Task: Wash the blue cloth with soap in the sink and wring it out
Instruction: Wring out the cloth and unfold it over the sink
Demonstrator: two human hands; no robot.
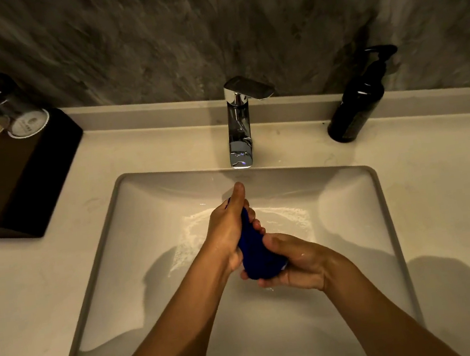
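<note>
Here the blue cloth (256, 252), bunched over the sink (381, 219), runs far-to-near between both fists: left hand (228, 229) clamps its far end, right hand (297, 262) its near end, ready to counter-twist.

The blue cloth (256, 256) is deep blue and wet-looking, bunched into a tight, elongated roll held above the middle of the sink (97, 271). Its far end is narrow and its near end bulges into a rounded wad; part of it is hidden. The sink is a white rectangular basin set into the tabletop, with white soapy foam (286, 216) spread across its floor.
</note>
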